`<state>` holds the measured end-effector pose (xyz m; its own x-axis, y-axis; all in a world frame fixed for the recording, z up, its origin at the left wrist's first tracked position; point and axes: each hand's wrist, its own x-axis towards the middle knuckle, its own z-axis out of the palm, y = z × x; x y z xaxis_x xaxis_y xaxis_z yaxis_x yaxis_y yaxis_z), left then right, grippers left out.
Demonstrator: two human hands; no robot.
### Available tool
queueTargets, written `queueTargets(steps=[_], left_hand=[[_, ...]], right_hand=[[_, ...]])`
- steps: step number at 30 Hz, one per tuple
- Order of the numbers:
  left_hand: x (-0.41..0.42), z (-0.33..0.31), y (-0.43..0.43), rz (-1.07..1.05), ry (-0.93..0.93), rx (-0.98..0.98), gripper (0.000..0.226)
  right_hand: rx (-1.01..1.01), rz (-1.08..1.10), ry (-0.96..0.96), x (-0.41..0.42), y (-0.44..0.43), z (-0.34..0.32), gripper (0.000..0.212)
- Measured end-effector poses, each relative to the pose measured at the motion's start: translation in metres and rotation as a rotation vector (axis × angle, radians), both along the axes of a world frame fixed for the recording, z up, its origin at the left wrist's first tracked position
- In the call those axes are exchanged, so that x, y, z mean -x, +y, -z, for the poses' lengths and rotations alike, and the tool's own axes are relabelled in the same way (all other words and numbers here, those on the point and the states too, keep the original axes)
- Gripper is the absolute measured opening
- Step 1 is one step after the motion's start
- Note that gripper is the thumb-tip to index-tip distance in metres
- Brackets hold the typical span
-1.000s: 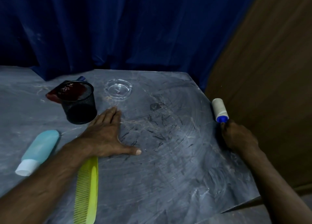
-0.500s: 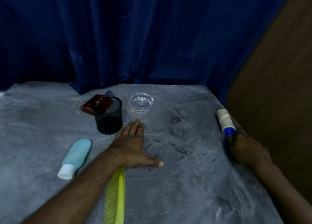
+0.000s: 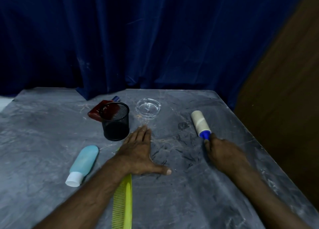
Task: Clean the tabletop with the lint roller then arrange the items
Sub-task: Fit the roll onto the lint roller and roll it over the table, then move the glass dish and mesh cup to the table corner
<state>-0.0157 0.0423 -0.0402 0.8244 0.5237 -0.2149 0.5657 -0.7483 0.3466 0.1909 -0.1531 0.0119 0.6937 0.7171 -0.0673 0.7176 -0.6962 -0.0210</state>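
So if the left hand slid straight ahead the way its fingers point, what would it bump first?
Probably the glass ashtray: the left hand lies flat, fingers aimed just past the mesh cup. Depth is uncertain.

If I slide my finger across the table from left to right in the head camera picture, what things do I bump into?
Blue bottle → black mesh cup → glass ashtray → lint roller, held in the right hand.

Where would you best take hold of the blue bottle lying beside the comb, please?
Grip the blue bottle across its wide body, coming from above with the left hand. It lies flat, white cap toward you, both long sides clear of the comb.
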Motion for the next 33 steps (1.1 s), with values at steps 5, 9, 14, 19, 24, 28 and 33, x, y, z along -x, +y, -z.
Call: queueTargets(steps=[5,9,14,19,24,28,33], left_hand=[[0.000,-0.001,-0.001,-0.012,0.005,0.008,0.172],[0.000,-0.003,-0.002,-0.013,0.006,-0.003,0.170],[0.002,-0.008,-0.004,-0.007,-0.003,0.002,0.169],[0.003,-0.011,-0.005,-0.004,-0.006,0.018,0.167],[0.001,-0.013,-0.009,-0.054,-0.148,0.100,0.157],[-0.010,-0.013,-0.021,-0.215,-0.450,0.226,0.119],[-0.031,-0.026,-0.020,-0.550,-0.746,0.425,0.095]], right_hand=[[0.018,-0.041,-0.039,0.032,0.021,0.001,0.051],[0.016,-0.064,-0.083,0.043,0.025,0.003,0.048],[-0.012,-0.055,-0.012,0.038,0.023,-0.002,0.044],[-0.001,-0.029,0.014,0.032,0.021,-0.007,0.054],[-0.054,0.047,0.036,0.021,0.021,-0.033,0.063],[-0.284,-0.077,0.039,0.019,0.051,-0.058,0.039],[-0.419,-0.150,0.041,0.009,0.130,-0.062,0.017]])
